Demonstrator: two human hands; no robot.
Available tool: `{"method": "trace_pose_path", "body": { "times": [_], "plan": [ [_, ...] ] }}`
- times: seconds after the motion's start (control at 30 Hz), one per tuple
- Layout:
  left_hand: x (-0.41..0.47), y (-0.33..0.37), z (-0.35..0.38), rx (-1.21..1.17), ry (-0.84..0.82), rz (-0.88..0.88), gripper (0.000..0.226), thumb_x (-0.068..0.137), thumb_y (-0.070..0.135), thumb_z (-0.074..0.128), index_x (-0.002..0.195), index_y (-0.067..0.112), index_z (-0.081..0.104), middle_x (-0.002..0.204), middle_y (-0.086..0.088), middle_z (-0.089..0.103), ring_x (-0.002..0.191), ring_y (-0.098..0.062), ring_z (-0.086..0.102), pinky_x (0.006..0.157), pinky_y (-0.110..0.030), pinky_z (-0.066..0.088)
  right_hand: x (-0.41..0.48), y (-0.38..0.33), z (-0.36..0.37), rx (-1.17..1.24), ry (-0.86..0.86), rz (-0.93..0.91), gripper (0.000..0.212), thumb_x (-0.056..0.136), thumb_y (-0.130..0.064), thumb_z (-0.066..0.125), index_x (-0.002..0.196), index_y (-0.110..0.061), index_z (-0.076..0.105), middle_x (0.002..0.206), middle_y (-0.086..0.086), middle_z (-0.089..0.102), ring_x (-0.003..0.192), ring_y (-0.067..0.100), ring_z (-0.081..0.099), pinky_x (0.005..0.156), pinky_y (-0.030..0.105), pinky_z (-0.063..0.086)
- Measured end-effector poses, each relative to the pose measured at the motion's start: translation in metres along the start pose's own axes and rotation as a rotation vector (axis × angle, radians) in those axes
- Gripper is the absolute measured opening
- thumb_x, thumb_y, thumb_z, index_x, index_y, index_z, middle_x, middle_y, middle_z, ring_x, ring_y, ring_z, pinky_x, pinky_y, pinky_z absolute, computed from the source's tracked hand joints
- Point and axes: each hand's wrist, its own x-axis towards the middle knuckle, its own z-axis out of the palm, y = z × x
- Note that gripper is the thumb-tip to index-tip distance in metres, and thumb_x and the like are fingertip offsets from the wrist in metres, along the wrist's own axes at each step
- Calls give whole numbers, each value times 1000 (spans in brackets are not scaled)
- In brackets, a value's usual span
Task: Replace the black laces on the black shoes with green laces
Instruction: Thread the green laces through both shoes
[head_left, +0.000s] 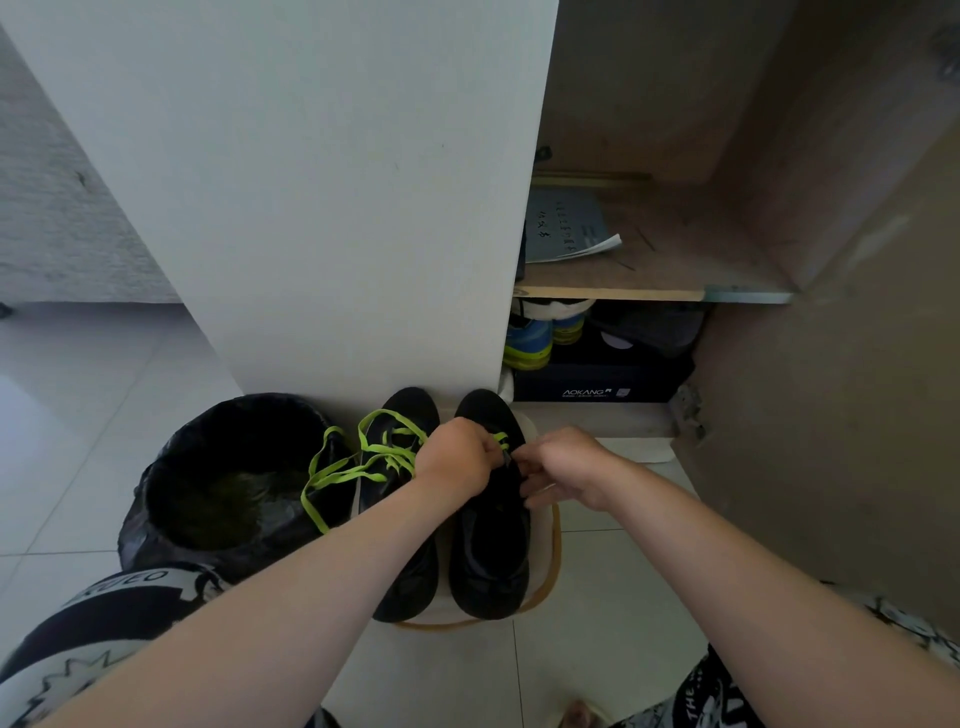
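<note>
Green lace (500, 440) is being threaded at the toe-end eyelets of the black shoe on the right (491, 551), which is sitting beside its twin (408, 577) on what looks like a low wooden-rimmed stool (557, 540), right up against the white cabinet door (311, 208). The lace is being pinched by the left hand (457, 457), fingers curled in tight. What seems to be the lace tip is being pinched between thumb and forefinger of the right hand (563, 465), with the other fingers being held loosely apart over the tongue.

Stuff that's probably being risked here, imo:

- An eyelet could be getting skipped, or the flat lace twisted, since the eyelets are being hidden by both hands and it's all black on black.
- The ends could be coming out uneven if one side is being pulled harder.
- The other shoe's green lace (358, 470) is being left draped over the rim of the bag-lined bin (140, 530), so it could be getting snagged by the left forearm or dropped inside.
- The stool is small, so a shoe could be getting knocked off by a hard tug.
</note>
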Motion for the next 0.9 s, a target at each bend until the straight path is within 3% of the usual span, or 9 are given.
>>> {"method": "trace_pose_path", "body": {
  "times": [0.1,0.23,0.4,0.53,0.67,0.73,0.83,0.9],
  "plan": [
    [1,1,-1,-40,24,-22,14,85,27,70,93,19,79,97,-3,74,91,-20,69,80,-32,57,3,4,4,-5,70,-29,9,99,-11,60,102,-5,66,90,15,65,65,25,66,52,33,60],
    [1,-2,-6,-63,-5,28,9,85,20,71,88,18,79,96,-2,74,91,-18,69,80,-28,54,6,6,5,-28,83,-31,9,96,-14,66,103,-9,68,95,13,67,62,22,66,52,32,59],
    [3,2,-11,-6,-79,72,20,87,21,60,91,10,76,97,-7,72,99,-23,66,81,-27,50,7,0,10,-132,61,-8,14,102,-15,50,103,-15,64,88,9,61,59,20,59,49,29,52],
    [-5,15,-4,126,170,212,34,84,33,54,113,14,52,121,-6,53,118,-26,46,96,-39,42,7,-3,15,-73,54,33,32,100,-7,34,116,-2,61,82,12,56,58,23,55,47,31,52],
    [-5,11,0,250,-83,346,55,82,48,57,133,28,50,139,3,44,134,-21,33,110,-43,28,10,0,17,-36,190,22,27,101,-7,34,111,-5,59,96,18,63,69,31,62,44,29,49],
    [-4,7,0,357,-72,348,57,80,55,55,132,31,54,139,5,48,133,-21,35,113,-43,23,19,4,17,-17,318,-20,23,98,-5,37,110,-5,57,100,19,63,79,34,64,54,33,51],
    [-4,7,-3,382,-33,334,53,80,55,54,128,32,56,135,4,52,130,-22,39,112,-42,26,35,5,8,127,518,-17,31,99,-11,40,126,-7,53,118,18,64,105,38,65,89,48,57],
    [-4,6,-3,368,-58,322,54,80,55,55,130,32,54,135,4,51,130,-22,39,109,-43,31,37,0,-3,306,600,3,28,101,-15,41,122,-3,55,113,17,67,98,34,67,90,50,56]
  ]
}}
